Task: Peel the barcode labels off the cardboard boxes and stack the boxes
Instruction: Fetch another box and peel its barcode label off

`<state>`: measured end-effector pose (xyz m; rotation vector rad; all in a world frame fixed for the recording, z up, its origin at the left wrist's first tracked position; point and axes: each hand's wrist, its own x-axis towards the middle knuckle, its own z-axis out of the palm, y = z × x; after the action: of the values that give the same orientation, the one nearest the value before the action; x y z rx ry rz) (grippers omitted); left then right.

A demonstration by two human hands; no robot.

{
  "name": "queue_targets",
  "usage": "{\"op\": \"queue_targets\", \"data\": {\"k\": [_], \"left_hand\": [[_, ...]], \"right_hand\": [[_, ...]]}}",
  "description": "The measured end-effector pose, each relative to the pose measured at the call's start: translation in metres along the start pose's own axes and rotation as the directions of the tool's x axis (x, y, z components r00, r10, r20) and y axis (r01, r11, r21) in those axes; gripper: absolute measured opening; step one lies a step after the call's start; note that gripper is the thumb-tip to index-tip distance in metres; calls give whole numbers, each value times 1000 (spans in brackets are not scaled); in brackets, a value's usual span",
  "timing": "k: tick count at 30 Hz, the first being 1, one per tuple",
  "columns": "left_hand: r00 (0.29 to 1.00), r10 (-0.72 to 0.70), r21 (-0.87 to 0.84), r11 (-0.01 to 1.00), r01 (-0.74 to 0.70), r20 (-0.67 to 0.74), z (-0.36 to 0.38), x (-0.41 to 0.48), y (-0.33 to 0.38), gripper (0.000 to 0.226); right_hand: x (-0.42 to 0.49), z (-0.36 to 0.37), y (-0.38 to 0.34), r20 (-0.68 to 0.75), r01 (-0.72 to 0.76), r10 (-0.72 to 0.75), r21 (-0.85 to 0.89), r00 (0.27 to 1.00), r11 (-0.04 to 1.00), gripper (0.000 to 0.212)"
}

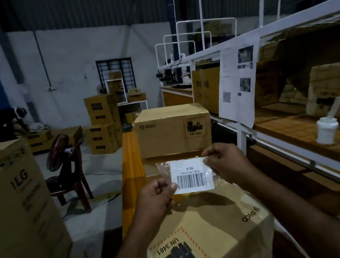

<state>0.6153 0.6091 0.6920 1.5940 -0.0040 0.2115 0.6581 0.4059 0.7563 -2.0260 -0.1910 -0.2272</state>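
Observation:
A white barcode label [191, 175] backed by clear tape hangs in the air between my hands, free of any box. My left hand [155, 199] pinches its lower left corner. My right hand [224, 160] pinches its upper right corner. Below them a cardboard box [213, 232] printed PICO and UN 3481 fills the near foreground. A second PICO box [172, 129] stands upright just beyond it on the wooden workbench [129, 168].
Large LG cartons [17, 218] rise at my left. A dark chair [68, 177] stands on the floor beside the bench. White shelving [296, 121] at my right carries a white jar [327, 130], boxes and hanging papers. More box stacks [102, 123] and a bent-over person [7, 123] are at the back.

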Motion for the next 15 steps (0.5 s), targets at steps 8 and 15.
{"op": "queue_targets", "data": {"k": [8, 15], "left_hand": [[973, 30, 61, 998, -16, -227, -2, -3, 9, 5], [920, 90, 418, 905, 84, -381, -24, -43, 1, 3]], "right_hand": [[37, -22, -18, 3, -4, 4, -20, 1000, 1000, 8], [8, -8, 24, 278, -113, 94, 52, 956, 992, 30]]}}
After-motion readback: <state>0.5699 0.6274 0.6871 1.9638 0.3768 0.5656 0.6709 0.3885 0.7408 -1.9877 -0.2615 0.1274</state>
